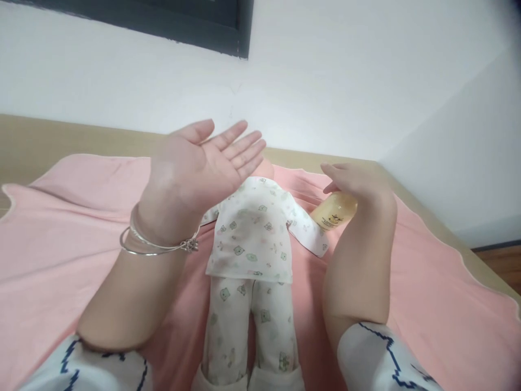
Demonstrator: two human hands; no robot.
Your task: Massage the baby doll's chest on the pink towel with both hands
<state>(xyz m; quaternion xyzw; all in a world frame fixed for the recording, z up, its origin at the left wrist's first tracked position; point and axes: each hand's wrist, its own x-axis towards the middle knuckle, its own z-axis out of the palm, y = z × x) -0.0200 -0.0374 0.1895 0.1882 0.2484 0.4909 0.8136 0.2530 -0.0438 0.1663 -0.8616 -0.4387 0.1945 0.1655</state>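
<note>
My left hand (191,168) is raised with its palm turned up and its fingers stretched apart, holding nothing. Two thin silver bangles (158,251) circle that wrist. At the right, my right hand (356,182) is bent at the wrist, its visible fingers extended leftward above a yellow bottle (334,210). The bottle is tilted and partly hidden by my wrist; whether the hand touches it I cannot tell. Between my arms lie a small white printed pyjama top (254,233) and matching trousers (232,326), filled out as if worn. A rounded pink shape (264,169) shows at the collar.
A pink blanket (439,304) lies under the clothes, wrinkled at the left. Its edges stop short of a tan surface (36,136) that meets the white wall (325,76). A dark frame (163,24) is on the wall; brown floor (499,260) shows at far right.
</note>
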